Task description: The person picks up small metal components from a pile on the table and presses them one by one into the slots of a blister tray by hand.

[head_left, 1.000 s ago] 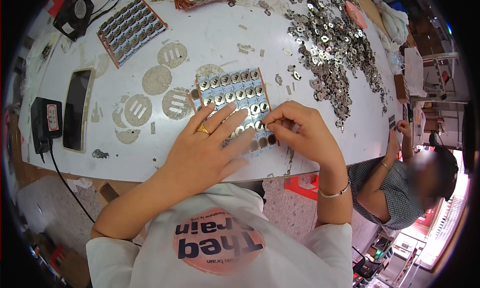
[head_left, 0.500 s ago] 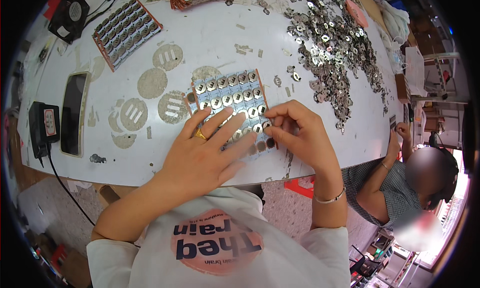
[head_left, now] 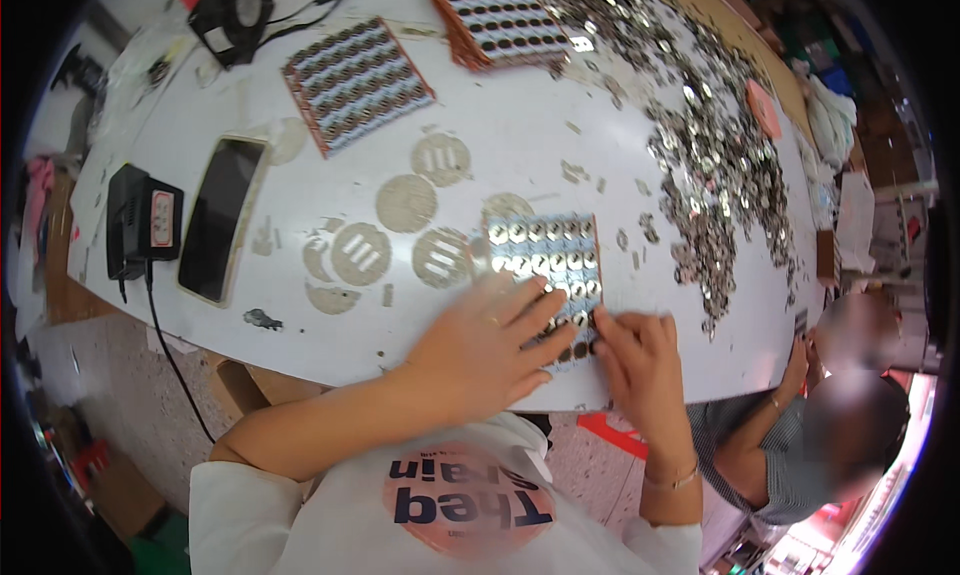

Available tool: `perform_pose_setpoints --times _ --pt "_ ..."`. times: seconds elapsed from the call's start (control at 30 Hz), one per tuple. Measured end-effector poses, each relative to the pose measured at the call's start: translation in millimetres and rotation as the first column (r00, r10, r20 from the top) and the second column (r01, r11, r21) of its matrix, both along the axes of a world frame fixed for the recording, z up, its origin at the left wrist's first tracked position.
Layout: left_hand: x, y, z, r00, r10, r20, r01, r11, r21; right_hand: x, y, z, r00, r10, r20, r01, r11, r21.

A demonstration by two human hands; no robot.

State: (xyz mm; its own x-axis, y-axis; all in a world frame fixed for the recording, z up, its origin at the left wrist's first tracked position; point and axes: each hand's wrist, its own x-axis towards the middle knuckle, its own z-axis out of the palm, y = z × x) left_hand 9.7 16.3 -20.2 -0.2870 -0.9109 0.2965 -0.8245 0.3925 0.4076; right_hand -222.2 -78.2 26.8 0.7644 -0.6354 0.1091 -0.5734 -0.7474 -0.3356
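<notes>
A light-blue panel (head_left: 550, 247) of small round-spotted circuit boards lies on the white table in front of me. Bright metal pieces sit on its upper rows, while dark round spots show along the near row. Over its lower left part my left hand (head_left: 480, 350) is spread flat, slightly blurred, its fingertips on or just above the metal pieces. My right hand (head_left: 645, 360) is at the panel's right edge, thumb and fingers curled together. Whatever those fingers pinch, if anything, is too small to tell.
Loose metal pieces (head_left: 700, 165) form a large heap at the right. Stacked panels (head_left: 500, 20) and another panel (head_left: 360, 85) lie farther back. A phone (head_left: 225, 220), black power adapter (head_left: 145, 220) and small black fan (head_left: 235, 15) are at left. Another person (head_left: 760, 455) sits at right.
The whole view has shifted, so the table's things appear farther right and lower. My right fingers are slightly nearer me along the panel's edge. My left hand stays spread over the panel.
</notes>
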Motion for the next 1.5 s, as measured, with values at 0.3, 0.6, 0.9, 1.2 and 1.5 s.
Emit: perform_pose_setpoints --times 0.3,0.6,0.9,1.2,1.5 --pt "-1.2 6.2 -2.6 1.0 0.006 -0.005 -0.006 1.0 -0.004 43.1 -30.2 49.4 0.965 0.065 -0.255 -0.079 0.996 -0.046" --pt "3.7 1.3 -1.7 0.997 -0.015 -0.075 0.016 1.0 0.008 247.0 -118.9 -20.9 0.96 0.157 0.231 -0.212 0.948 0.239" --pt "4.2 1.4 -2.5 0.992 -0.06 -0.112 0.059 0.998 -0.008 255.8 -132.9 -25.6 0.96 0.055 0.274 -0.167 0.897 0.408" --pt "19.4 5.2 20.8 0.874 0.106 -0.475 -0.089 0.994 0.058 145.4 -80.4 11.1 0.803 -0.065 0.593 -0.282 0.835 0.473" --pt "33.4 12.5 31.4 0.527 0.199 -0.826 -0.05 0.978 0.204 81.1 -9.7 17.0 0.735 0.144 0.662 -0.334 0.927 0.169"
